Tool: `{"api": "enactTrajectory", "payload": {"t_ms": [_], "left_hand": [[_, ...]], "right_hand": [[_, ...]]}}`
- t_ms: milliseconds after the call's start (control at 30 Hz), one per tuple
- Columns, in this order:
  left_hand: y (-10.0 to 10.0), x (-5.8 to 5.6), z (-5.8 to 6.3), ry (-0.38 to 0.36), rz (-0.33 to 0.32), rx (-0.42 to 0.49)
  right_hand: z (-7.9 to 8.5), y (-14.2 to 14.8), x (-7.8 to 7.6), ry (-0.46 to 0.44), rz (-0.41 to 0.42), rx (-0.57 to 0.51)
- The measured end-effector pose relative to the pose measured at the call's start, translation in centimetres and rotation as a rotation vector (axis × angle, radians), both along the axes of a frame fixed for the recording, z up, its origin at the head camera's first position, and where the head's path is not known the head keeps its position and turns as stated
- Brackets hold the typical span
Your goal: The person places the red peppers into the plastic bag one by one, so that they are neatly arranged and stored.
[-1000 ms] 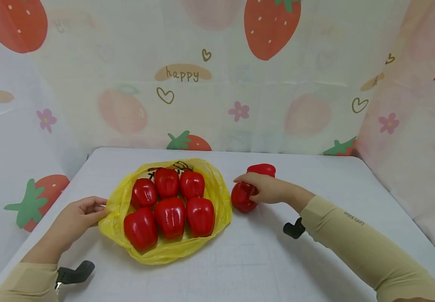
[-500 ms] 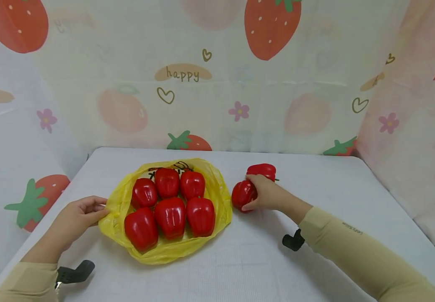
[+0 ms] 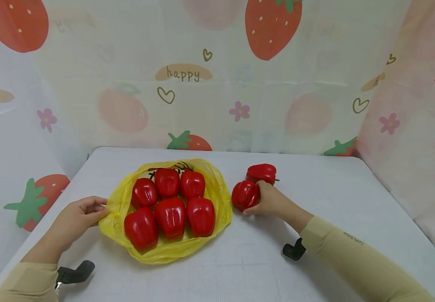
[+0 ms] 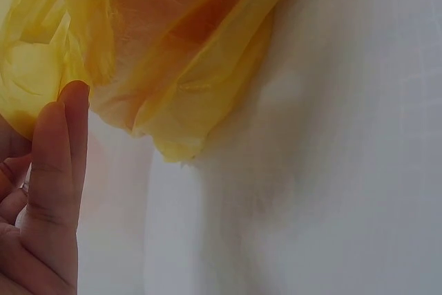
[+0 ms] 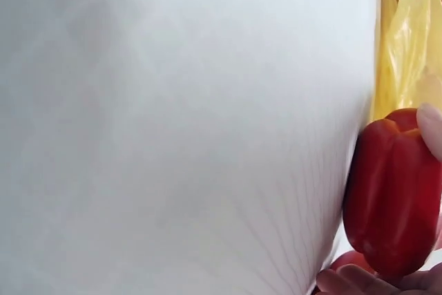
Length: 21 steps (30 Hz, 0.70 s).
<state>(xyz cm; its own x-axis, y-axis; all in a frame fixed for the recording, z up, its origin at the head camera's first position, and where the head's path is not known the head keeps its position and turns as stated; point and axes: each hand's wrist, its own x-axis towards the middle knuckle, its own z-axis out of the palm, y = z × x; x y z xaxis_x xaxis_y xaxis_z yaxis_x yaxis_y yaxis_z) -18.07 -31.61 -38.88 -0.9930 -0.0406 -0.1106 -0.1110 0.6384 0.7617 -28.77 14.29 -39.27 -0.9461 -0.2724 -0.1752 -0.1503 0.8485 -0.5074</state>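
A yellow plastic bag (image 3: 219, 188) lies spread wide on the table, with several red bell peppers (image 3: 170, 218) standing in it. At its left edge my left hand (image 3: 78, 220) pinches the plastic between thumb and fingers; the left wrist view shows the fingers (image 4: 59, 157) against the film. Just right of the bag is a loose red bell pepper (image 3: 244, 195). My right hand (image 3: 272, 202) holds that pepper from its right side, thumb (image 5: 431, 129) at one end and fingertips (image 5: 359, 281) at the other. Behind it another red bell pepper (image 3: 261, 173) lies on its side, stem to the right.
A white cloth covers the table (image 3: 334, 188). Around the back and sides hangs a strawberry-print curtain (image 3: 262, 92). Black wrist mounts (image 3: 76, 272) stick out beside both forearms.
My right hand has slid from the top of the nearer loose pepper to its right side, uncovering more of both loose peppers. The left hand and the bag have stayed put.
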Motion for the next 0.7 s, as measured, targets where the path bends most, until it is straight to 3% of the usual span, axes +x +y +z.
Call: {"api": "enactTrajectory", "payload": {"t_ms": [267, 700], "left_hand": [[-0.05, -0.01, -0.02, 0.003, -0.003, 0.001], [-0.09, 0.02, -0.17, 0.011, -0.005, -0.008]], "right_hand": [[-0.35, 0.0, 0.1, -0.013, -0.019, -0.045], [-0.29, 0.01, 0.11, 0.04, 0.015, -0.065]]}}
